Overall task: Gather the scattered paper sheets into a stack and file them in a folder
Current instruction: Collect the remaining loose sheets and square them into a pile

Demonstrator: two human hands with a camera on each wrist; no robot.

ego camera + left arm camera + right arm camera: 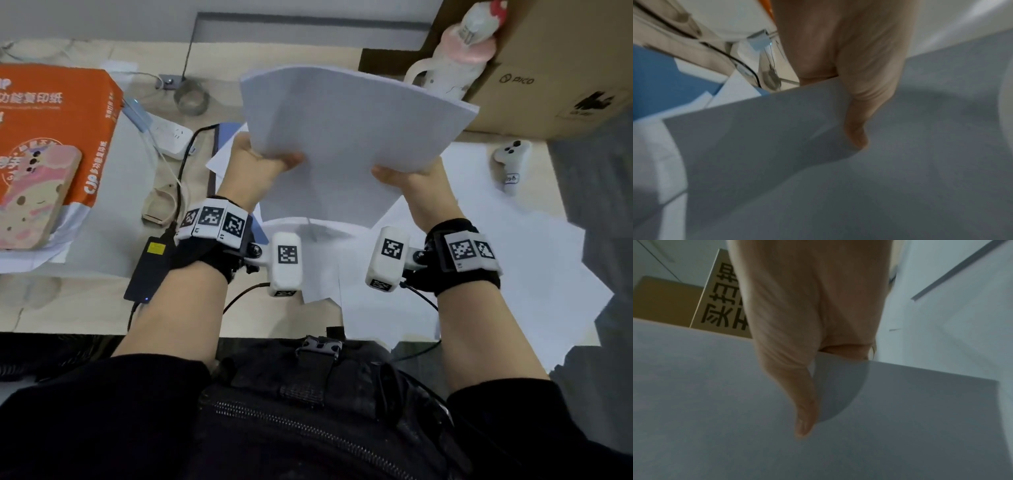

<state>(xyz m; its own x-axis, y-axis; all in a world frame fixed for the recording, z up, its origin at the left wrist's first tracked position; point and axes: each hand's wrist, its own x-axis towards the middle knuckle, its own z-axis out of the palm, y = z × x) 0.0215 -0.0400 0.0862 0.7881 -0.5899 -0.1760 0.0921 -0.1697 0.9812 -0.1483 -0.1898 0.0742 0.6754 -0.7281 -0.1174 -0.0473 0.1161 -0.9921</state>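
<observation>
The left hand (255, 161) and right hand (416, 180) each pinched a side of the paper stack (346, 130), lifted off the surface (85, 301), likely to square its edges; loose sheets (479, 274) lay below.

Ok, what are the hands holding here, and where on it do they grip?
Both grip one stack of white paper sheets, lifted off the desk: the left hand pinches its left edge, the right hand its right edge, thumbs on the near face.

One paper stack (346, 137) – two hands – one cardboard box (555, 68), one paper ream (51, 130), one power strip (171, 135), one bottle (455, 58).
</observation>
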